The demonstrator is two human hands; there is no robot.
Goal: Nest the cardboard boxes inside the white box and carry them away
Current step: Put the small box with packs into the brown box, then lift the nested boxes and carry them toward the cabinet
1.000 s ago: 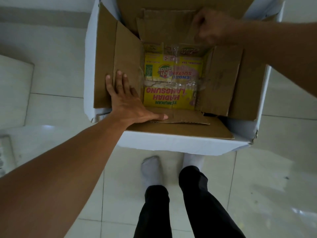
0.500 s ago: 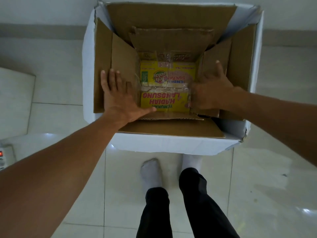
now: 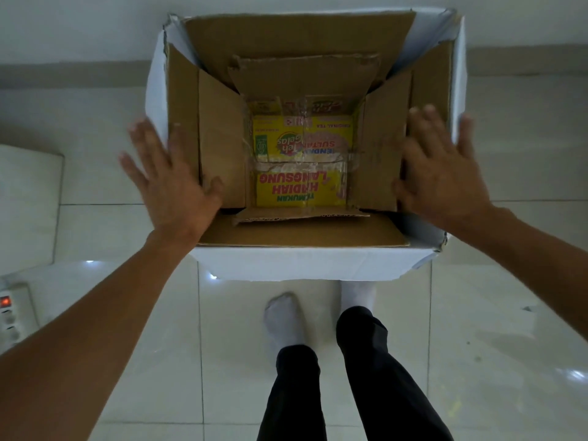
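The white box (image 3: 305, 264) stands open on the tiled floor in front of my feet. Inside it sits a brown cardboard box (image 3: 318, 232) with its flaps up, and inside that a smaller brown box (image 3: 222, 148) with a yellow printed box (image 3: 300, 189) at the bottom. My left hand (image 3: 168, 179) is spread over the white box's left rim, fingers apart and blurred. My right hand (image 3: 442, 173) is spread over the right rim in the same way. Neither hand grips anything.
A white power strip (image 3: 12, 310) with a red light lies on the floor at the left edge. A low white slab (image 3: 28, 202) sits to the left. The wall's grey skirting (image 3: 73, 74) runs behind the box. My socked feet (image 3: 286, 316) stand just below it.
Both hands have come off the inner flaps and moved outward to the white box's left and right rims. The camera has drawn back a little.
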